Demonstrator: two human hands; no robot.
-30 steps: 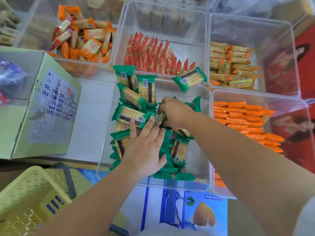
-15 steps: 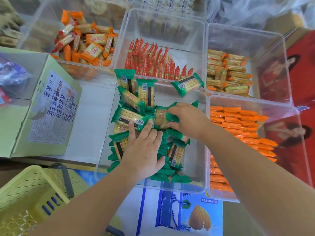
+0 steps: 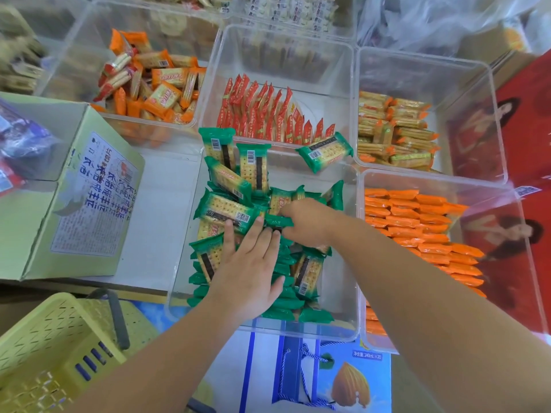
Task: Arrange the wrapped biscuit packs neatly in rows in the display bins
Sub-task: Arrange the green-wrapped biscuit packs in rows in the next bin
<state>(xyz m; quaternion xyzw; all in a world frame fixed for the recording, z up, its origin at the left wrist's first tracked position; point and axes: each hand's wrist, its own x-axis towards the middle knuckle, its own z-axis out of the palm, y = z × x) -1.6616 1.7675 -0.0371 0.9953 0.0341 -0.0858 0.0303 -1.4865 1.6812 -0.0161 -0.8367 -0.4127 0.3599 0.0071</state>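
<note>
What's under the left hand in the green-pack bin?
The left hand rests flat on a row of green-wrapped biscuit packs standing on edge in the clear plastic bin. Those directly beneath the palm are covered.

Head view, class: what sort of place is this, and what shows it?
Probably a shop's snack section: clear bins hold wrapped biscuit packs sorted by kind, with a yellow shopping basket and a printed carton beside them.

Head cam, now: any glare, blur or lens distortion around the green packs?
Head view: soft even light, faint shadows; green-wrapped biscuit packs sharp; crumpled clear plastic bag glares white top right; top-left corner soft; clear plastic bin rims bow from wide-angle distortion.
</note>
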